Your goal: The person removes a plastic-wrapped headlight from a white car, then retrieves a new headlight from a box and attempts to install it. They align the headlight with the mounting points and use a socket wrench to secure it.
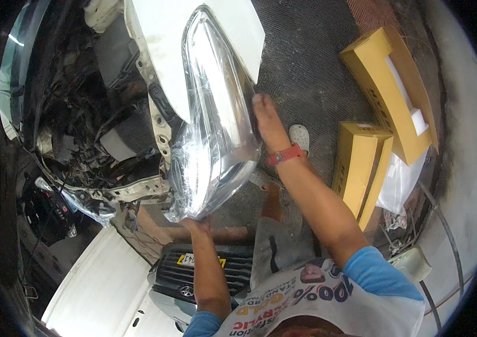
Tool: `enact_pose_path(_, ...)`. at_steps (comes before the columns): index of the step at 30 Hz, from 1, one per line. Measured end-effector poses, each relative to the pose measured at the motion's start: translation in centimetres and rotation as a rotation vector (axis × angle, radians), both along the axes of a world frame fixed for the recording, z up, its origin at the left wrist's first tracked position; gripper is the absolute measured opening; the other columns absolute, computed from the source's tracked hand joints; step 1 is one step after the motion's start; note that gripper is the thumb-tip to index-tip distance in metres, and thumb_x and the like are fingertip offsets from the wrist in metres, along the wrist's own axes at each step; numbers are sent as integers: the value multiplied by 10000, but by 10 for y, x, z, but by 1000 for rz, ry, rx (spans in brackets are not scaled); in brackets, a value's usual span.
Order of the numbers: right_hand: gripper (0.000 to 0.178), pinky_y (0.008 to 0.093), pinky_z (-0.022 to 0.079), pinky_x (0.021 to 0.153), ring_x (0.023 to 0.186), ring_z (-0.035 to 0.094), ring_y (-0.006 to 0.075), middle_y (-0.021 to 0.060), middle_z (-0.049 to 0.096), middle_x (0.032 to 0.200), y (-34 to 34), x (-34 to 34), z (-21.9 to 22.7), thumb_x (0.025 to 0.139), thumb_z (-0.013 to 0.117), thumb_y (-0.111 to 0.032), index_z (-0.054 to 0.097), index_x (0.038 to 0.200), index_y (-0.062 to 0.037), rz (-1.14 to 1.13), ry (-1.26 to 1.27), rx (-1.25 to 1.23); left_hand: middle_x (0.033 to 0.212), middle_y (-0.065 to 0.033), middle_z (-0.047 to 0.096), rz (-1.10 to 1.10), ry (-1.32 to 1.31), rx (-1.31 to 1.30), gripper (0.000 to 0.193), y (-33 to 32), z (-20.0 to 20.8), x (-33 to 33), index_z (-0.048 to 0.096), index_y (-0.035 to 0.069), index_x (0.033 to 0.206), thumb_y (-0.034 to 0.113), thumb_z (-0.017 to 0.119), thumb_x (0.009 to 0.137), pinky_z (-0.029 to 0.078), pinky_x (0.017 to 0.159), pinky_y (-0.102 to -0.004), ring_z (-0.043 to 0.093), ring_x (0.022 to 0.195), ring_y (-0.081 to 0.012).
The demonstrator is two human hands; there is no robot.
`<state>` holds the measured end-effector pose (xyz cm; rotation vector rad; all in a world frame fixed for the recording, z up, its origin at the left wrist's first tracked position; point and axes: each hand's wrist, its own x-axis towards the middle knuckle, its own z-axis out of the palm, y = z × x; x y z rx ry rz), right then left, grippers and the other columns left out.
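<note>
A large clear-and-chrome headlight [216,106], partly wrapped in clear plastic film, sits against the white fender [162,50] at the front corner of a car. My left hand [196,226] supports its lower end from below; most of those fingers are hidden behind it. Along the headlight's right side presses my right hand [267,119], with a red watch [284,154] on the wrist. Between them, my two hands hold the headlight. Left of it lies the open engine bay [109,90], with bare metal edges and dark parts.
Two long cardboard boxes stand at the right, an open one [370,76] and another [353,163] nearer me. A clear plastic bag [398,182] lies beside them. Behind the left forearm is another car's grille [168,275]; a large white panel [103,286] stands lower left.
</note>
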<state>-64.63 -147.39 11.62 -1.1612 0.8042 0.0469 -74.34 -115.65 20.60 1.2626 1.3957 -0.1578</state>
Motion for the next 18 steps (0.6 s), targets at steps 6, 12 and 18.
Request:
enact_pose_path(6, 831, 377, 315, 1155, 1377, 441, 345, 297, 460, 1467, -6, 10, 27, 1024, 465, -592, 366, 1459, 110, -18, -69, 123, 1518, -116, 466, 11, -152, -156, 772, 33, -18, -15, 414, 159, 1518, 673, 245, 968, 395, 1097, -622, 453, 1377, -382)
enact_pose_path(12, 972, 405, 262, 1207, 1472, 319, 346, 251, 307, 1595, -16, 17, 57, 971, 416, -723, 278, 1557, 40, -113, -67, 505, 1468, -114, 522, 71, -241, -213, 706, 30, -20, -10, 467, 133, 1476, 614, 319, 982, 436, 1089, -570, 512, 1334, -350)
enact_pose_path(18, 1153, 465, 376, 1130, 1384, 437, 378, 309, 343, 1538, -20, 30, 47, 878, 539, -778, 191, 1545, 95, -39, 126, 376, 1455, -126, 531, 122, -171, -186, 797, 35, -19, -10, 465, 125, 1472, 699, 315, 940, 459, 1067, -567, 521, 1324, -359)
